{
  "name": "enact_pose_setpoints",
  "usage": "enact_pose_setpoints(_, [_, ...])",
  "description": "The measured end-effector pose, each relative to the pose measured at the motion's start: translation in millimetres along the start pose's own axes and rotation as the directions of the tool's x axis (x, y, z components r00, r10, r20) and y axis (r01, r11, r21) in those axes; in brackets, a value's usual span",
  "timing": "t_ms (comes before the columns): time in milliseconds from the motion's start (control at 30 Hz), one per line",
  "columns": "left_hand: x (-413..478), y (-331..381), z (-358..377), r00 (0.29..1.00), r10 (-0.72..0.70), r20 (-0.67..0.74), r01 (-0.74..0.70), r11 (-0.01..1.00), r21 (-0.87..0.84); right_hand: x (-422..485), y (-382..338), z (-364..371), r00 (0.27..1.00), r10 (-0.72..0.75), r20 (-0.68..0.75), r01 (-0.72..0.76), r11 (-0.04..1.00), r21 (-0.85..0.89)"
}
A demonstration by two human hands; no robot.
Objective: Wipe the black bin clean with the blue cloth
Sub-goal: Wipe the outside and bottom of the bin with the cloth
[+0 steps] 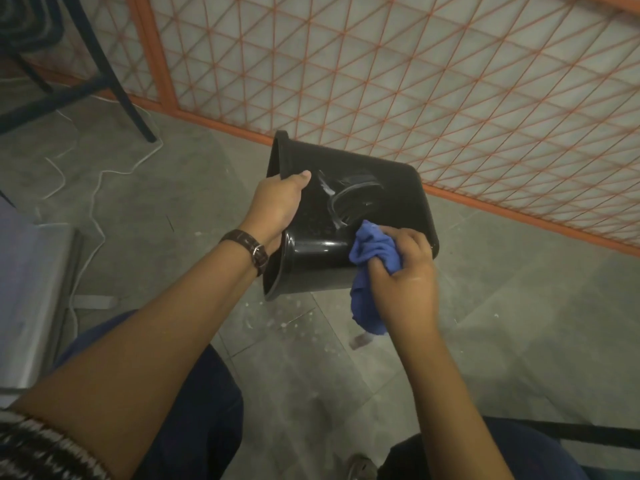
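Your right hand clenches the bunched blue cloth against the glossy black plastic bin at mid-frame. Your left hand grasps its rim, holding it tipped sideways above the grey floor, so the outer wall faces you.

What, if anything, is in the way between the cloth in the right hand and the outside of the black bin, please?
Nothing visible. The right hand already presses the blue cloth against the black bin near its base, while the left hand grips the bin's rim and holds it tipped on its side above the floor.
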State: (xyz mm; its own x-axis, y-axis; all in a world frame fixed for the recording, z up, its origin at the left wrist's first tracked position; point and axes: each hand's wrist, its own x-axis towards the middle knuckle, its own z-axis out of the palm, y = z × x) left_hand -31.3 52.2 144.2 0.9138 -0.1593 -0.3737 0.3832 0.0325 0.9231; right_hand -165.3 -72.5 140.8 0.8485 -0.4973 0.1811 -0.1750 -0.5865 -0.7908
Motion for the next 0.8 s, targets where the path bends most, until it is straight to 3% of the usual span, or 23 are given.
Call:
enact_pose_setpoints(100, [-3, -1, 4, 1.0, 0.017, -0.009, -0.017, 1.0, 0.017, -8, -10, 12, 0.995, -0.091, 0.042, 0.086, 0.991, 0.101])
enact_pose_setpoints(267, [-4, -1, 5, 0.995, 0.062, -0.082, -0.051, 0.99, 0.129, -17, -10, 25, 0.932, -0.224, 0.283, 0.246, 0.968, -0.045])
enact_pose_setpoints(333, [-1, 0, 1, 0.995, 0.051, -0.091, -0.041, 0.994, 0.103, -12, -8, 16, 0.933, -0.218, 0.286, 0.244, 0.968, -0.058])
enact_pose_setpoints(467, [-2, -1, 3, 0.999, 0.045, -0.026, -0.042, 0.994, 0.098, -2, -3, 3, 0.981, -0.084, 0.176, 0.106, 0.987, -0.117])
enact_pose_setpoints(533, [-2, -4, 6, 0.999, 0.045, -0.02, -0.043, 0.994, 0.104, -5, -5, 6, 0.984, -0.066, 0.165, 0.075, 0.996, -0.051])
enact_pose_setpoints(633, [-3, -8, 12, 0.996, 0.085, -0.015, -0.081, 0.981, 0.178, -12, -12, 16, 0.964, -0.138, 0.226, 0.129, 0.99, 0.054])
enact_pose_setpoints(800, [-7, -9, 12, 0.991, 0.134, -0.001, -0.129, 0.951, 0.28, -18, -15, 22, 0.928, -0.152, 0.339, 0.166, 0.986, -0.012])
